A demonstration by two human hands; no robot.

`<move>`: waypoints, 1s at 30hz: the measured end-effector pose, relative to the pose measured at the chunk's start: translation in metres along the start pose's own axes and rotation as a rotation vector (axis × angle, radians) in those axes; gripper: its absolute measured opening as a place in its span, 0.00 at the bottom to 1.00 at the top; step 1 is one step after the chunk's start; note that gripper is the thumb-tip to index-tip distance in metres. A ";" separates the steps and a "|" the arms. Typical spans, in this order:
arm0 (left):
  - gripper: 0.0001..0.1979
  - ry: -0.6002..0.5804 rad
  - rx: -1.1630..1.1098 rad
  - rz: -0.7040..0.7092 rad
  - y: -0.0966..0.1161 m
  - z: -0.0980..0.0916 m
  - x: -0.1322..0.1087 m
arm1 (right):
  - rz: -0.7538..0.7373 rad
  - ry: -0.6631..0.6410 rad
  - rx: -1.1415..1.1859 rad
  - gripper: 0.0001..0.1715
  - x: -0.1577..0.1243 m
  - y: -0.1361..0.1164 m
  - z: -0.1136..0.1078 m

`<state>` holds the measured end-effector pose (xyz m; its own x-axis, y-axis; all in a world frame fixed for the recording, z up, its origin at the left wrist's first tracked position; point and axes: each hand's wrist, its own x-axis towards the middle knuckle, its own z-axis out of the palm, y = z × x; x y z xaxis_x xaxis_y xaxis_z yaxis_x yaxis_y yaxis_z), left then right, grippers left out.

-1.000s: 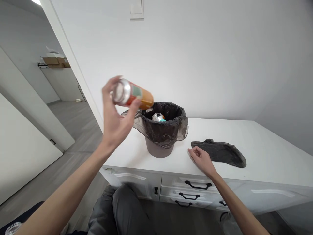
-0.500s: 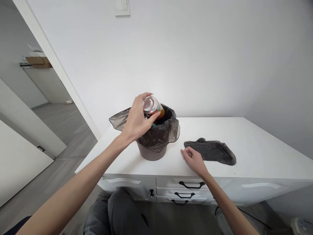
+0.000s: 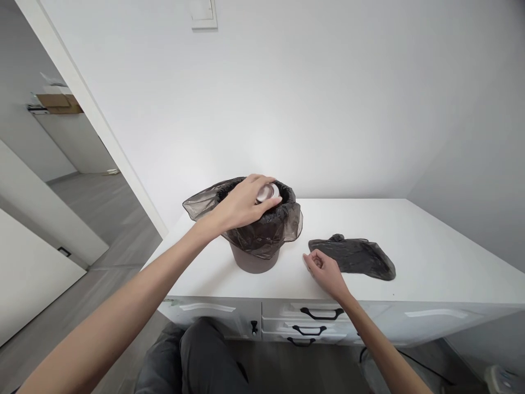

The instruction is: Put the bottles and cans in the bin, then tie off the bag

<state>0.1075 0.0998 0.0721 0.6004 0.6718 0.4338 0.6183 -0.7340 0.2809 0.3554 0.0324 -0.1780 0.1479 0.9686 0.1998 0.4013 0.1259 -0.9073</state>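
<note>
A small bin (image 3: 255, 261) lined with a dark bag (image 3: 262, 232) stands on the white counter (image 3: 430, 257). My left hand (image 3: 241, 203) reaches over its rim, fingers wrapped round a drink can (image 3: 268, 191) whose silver end shows; the rest of the can is down inside the bin. My right hand (image 3: 322, 269) rests on the counter to the right of the bin, fingers loosely curled, holding nothing that I can see, just beside a folded dark bag (image 3: 355, 257).
Drawers with black handles (image 3: 321, 313) run under the counter front. A white wall stands right behind the bin. An open doorway and grey floor (image 3: 102, 213) lie to the left. My knee (image 3: 205, 355) is below the counter edge.
My left hand carried the orange can from up in the air at the left down into the bin's mouth. My right hand stayed by the folded bag.
</note>
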 end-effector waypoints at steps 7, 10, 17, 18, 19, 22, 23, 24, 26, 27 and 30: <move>0.25 0.282 0.075 -0.208 -0.055 -0.027 -0.031 | 0.041 -0.052 0.038 0.36 0.001 -0.010 -0.001; 0.37 0.295 -0.039 -0.522 -0.087 -0.037 -0.045 | 0.142 -0.159 0.274 0.33 0.012 -0.025 -0.007; 0.37 0.038 -0.614 -0.761 -0.102 -0.040 -0.056 | 0.335 -0.426 0.790 0.28 0.051 -0.098 -0.024; 0.36 0.039 -0.647 -0.756 -0.100 -0.040 -0.057 | 0.323 -0.428 0.792 0.26 0.056 -0.106 -0.026; 0.36 0.039 -0.679 -0.750 -0.099 -0.040 -0.058 | 0.303 -0.423 0.776 0.24 0.060 -0.113 -0.028; 0.33 0.026 -0.754 -0.741 -0.094 -0.041 -0.062 | 0.246 -0.408 0.708 0.19 0.072 -0.126 -0.035; 0.31 0.022 -0.755 -0.743 -0.092 -0.042 -0.063 | 0.235 -0.403 0.692 0.18 0.075 -0.129 -0.036; 0.29 0.012 -0.745 -0.747 -0.089 -0.043 -0.065 | 0.226 -0.395 0.680 0.18 0.078 -0.132 -0.037; 0.26 -0.024 -0.717 -0.749 -0.080 -0.045 -0.069 | 0.199 -0.366 0.651 0.18 0.082 -0.137 -0.037; 0.25 -0.045 -0.709 -0.748 -0.075 -0.046 -0.073 | 0.182 -0.354 0.627 0.18 0.084 -0.140 -0.036; 0.25 -0.090 -0.720 -0.760 -0.060 -0.047 -0.087 | 0.166 -0.348 0.552 0.18 0.086 -0.150 -0.036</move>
<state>-0.0060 0.0809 0.0581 0.2340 0.9639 -0.1270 0.4183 0.0181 0.9081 0.3403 0.0886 -0.0113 -0.1697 0.9855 -0.0057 -0.1366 -0.0292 -0.9902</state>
